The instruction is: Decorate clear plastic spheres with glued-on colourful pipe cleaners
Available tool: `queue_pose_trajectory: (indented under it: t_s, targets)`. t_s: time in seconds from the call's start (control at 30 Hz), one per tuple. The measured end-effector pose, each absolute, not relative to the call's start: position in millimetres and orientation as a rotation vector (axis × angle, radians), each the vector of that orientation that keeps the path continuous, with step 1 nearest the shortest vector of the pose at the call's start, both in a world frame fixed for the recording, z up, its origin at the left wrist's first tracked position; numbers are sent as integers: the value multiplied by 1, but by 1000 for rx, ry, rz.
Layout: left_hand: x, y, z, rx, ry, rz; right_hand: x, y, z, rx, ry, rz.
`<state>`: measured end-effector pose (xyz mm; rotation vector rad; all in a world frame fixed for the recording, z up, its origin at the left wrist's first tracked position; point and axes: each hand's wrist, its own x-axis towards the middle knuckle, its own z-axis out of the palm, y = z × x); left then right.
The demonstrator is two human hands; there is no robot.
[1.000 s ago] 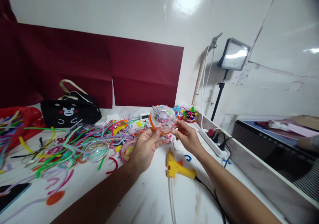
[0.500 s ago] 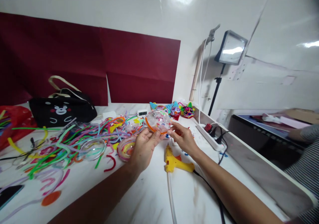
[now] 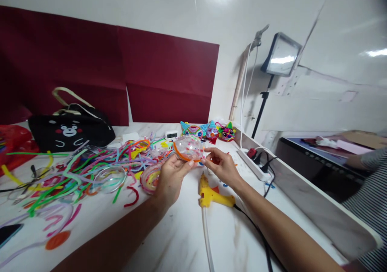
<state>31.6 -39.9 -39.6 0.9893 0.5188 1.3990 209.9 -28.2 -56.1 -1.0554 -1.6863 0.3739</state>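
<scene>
So I've got a clear plastic dome [image 3: 190, 145] up off the table [image 3: 181, 239], roughly straight out in front of me, with an orange strip [image 3: 182, 156] running along the near side of its rim. My left hand [image 3: 171, 179] has hold of it from the left, thumb on the near edge and the other fingers tucked underneath, so that one's closed on the rim. My right hand [image 3: 222, 167] is at the opposite edge, fingers curled in with thumb and forefinger close together; honestly can't tell if they're pinching the strip's end, the rim or something tiny. My read is that this is the edging step, getting that orange bit to sit along the rim. The next move, I'd say, calls for a steady left grip and small fingertip work on the right, following the curve without squashing the thin plastic. If it needs glue, the yellow glue gun [image 3: 211, 195] is lying just below my hands, nozzle pointing away from me, clear stick [image 3: 208, 239] poking out the back, so I'd want the fingers well off that tip. Left of me is a messy heap of fuzzy stems [image 3: 78, 171] with another clear dish [image 3: 110, 179] among them, and a few colourful decorated pieces [image 3: 226, 133] sit at the back.
</scene>
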Motion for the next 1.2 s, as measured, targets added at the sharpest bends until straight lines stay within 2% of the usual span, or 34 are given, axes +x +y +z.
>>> queue_pose_trajectory:
  t_s: [0.53,0.87,1.2]
  targets:
    - [31,-40,-44,1003,538,1386,210,-40,-35,-1135,-1965,-131]
    - [31,-40,-45,1004,523,1403,196,-46,-16,-1214,-2256,-735]
    - [32,-39,-47,940,522,1413,191,-52,2,-963,-2434,-1209]
